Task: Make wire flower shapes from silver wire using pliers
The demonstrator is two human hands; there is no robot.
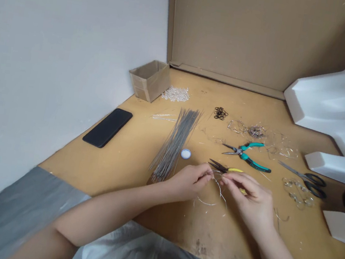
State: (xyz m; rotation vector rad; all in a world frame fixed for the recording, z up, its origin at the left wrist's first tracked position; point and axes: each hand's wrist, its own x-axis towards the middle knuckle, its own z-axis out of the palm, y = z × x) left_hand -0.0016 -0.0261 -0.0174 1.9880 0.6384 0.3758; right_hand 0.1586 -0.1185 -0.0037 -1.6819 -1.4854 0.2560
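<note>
My left hand [191, 180] pinches a thin silvery wire piece [220, 193] between thumb and fingertips. Opposite it, my right hand [248, 197] also closes its thumb and fingers on the same wire. Bent strands and a curved loop of the wire hang below my fingertips, just above the table. Right behind the hands lie yellow-handled pliers [219, 166], partly hidden by my right hand. Teal-handled long-nose pliers [243, 152] rest open a little farther back. To the left of the hands is a bundle of straight grey wires [177, 143], with a small round white-and-blue disc [185, 153] beside it.
A cardboard box [150, 83] stands at the back left by a pile of clear beads [176, 93]. A black phone [108, 127] lies left. Black rings [220, 113], tangled wire [256, 131], scissors [309, 179] and white foam pieces [338, 169] lie toward the right.
</note>
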